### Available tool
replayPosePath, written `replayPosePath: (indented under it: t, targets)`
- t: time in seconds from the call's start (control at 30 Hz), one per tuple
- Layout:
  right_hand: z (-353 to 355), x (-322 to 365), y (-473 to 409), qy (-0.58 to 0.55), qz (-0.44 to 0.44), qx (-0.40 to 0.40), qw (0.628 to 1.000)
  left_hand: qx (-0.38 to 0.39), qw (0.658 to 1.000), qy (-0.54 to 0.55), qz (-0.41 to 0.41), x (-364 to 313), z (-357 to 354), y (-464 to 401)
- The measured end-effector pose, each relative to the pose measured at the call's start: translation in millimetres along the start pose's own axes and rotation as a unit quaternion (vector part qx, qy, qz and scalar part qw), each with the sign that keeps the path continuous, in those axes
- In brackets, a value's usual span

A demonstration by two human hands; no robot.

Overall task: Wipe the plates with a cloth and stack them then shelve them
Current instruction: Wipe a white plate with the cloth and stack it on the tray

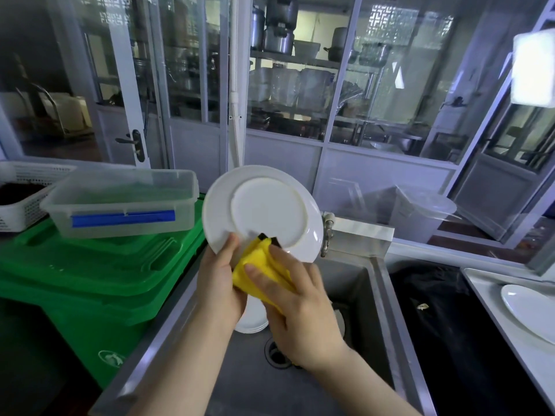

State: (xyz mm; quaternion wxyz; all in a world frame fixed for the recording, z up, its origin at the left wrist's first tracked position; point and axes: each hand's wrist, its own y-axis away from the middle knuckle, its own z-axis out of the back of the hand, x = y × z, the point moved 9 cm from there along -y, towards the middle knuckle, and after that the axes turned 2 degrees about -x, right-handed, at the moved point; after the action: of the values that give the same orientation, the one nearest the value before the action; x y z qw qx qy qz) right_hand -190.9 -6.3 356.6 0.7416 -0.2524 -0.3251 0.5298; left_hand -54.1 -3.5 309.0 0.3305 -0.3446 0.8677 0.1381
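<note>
While the left hand grips a plate mid-frame and the right hand presses a cloth on it, a bin and tub crowd left; more plates sit in the sink. Bin logo's unreadable.

Single head-worn view, looking forward and down, close over the sink toward glazed partitions

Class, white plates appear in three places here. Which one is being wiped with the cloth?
The plate raised above the sink, gripped by the left hand, with the yellow cloth against it. The others lie flat, untouched.
</note>
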Motion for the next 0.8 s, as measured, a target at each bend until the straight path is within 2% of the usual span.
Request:
replayPosePath:
  t: [0.1,0.17,0.23,0.3,0.37,0.43,0.5,0.53,0.6,0.8]
  targets:
    - [5.4,-4.0,0.8,0.003,0.019,0.0,1.0,0.009,1.0,0.001,-0.006,-2.2,3.3,0.7]
    - [15.3,-20.0,-0.6,0.001,-0.006,-0.024,1.0,0.017,1.0,0.004,-0.026,-9.7,3.1,1.8]
    - [23.4,-44.5,-3.9,-0.004,-0.071,-0.049,0.996,0.019,0.999,0.009,-0.042,-15.1,4.1,2.5]
    - [28.7,-77.8,-4.6,-0.066,-0.182,-0.072,0.978,0.017,0.999,0.003,-0.047,-16.9,7.2,3.9]
    - [29.2,-114.0,6.9,-0.184,-0.342,-0.102,0.916,0.021,0.999,-0.002,-0.039,-15.5,8.4,7.3]
    - [20.2,-135.5,23.4,-0.346,-0.458,-0.138,0.807,0.031,0.999,0.007,-0.026,-10.6,8.0,10.3]
    - [2.7,-134.4,29.4,-0.499,-0.5,-0.138,0.694,0.04,0.999,0.018,-0.014,-2.8,5.2,13.7]
    - [-2.6,-128.0,28.2,-0.535,-0.502,-0.124,0.668,0.042,0.999,0.021,-0.008,2.5,3.4,15.8]
    - [-6.1,-114.7,21.2,-0.549,-0.487,-0.085,0.674,0.049,0.998,0.026,0.006,12.8,0.3,19.9]
    - [10.2,-109.8,9.8,-0.58,-0.435,-0.079,0.684,0.113,0.991,-0.007,0.065,26.4,4.3,21.8]
